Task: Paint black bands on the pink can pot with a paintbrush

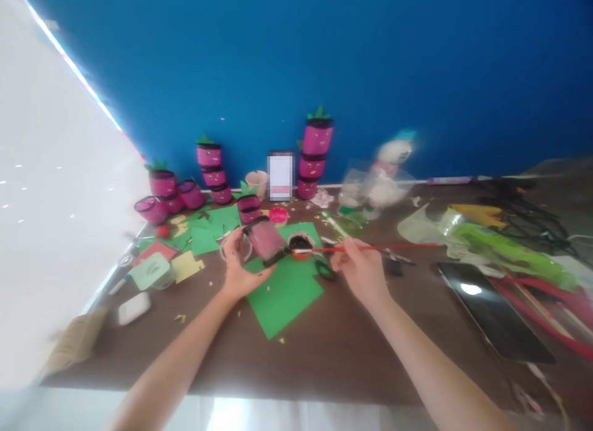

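Observation:
My left hand [241, 267] is closed round a pink cup with a black rim [266, 241], held tilted above a green paper sheet [283, 290]. My right hand [359, 269] pinches a red-handled paintbrush [370, 248] that points left. The brush tip sits at the cup's black edge, just over a small orange pot of black paint [301, 243]. A pair of scissors [325, 269] lies between my hands on the brown table [343, 351].
Several finished pink strawberry-like cups [316, 153] stand stacked along the blue wall, with more at the left [162, 193]. A dark tablet [493, 310] lies at the right beside green and red craft material [509, 252]. Paper scraps [185, 265] and a white case [133, 308] lie at the left.

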`<state>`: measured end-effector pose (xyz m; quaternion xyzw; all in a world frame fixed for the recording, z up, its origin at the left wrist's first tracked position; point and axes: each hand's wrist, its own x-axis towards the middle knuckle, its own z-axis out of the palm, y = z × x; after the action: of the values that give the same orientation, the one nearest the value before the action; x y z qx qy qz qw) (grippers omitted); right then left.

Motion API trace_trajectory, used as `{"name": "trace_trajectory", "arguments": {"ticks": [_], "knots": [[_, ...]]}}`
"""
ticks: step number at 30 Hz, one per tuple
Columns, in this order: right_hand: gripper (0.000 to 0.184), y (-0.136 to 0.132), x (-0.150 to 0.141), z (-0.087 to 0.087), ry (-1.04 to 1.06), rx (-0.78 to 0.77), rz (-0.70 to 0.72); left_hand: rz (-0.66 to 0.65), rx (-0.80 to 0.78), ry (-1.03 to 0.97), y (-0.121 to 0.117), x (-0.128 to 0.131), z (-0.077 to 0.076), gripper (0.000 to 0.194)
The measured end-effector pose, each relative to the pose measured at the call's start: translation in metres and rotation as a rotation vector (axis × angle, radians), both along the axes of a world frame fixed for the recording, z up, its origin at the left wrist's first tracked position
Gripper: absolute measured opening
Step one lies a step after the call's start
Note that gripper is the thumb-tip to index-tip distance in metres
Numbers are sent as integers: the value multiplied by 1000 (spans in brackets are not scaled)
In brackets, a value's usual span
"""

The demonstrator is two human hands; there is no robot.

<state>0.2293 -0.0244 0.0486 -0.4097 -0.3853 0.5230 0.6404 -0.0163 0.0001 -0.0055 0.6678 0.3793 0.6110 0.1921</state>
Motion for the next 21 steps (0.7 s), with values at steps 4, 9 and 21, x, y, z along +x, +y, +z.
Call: {"name": "trace_trajectory", "arguments": {"ticks": [4,9,21], "knots": [[27,0,1,1,-10,26,-36,10,-21,-13,1,0,-2,98],[27,-1,0,-1,-13,25,6,11,-44,-19,-1,0,0,95],[22,-3,8,-9,-585,223,-220,-258,-376,-384,15,-8,4,82]]}}
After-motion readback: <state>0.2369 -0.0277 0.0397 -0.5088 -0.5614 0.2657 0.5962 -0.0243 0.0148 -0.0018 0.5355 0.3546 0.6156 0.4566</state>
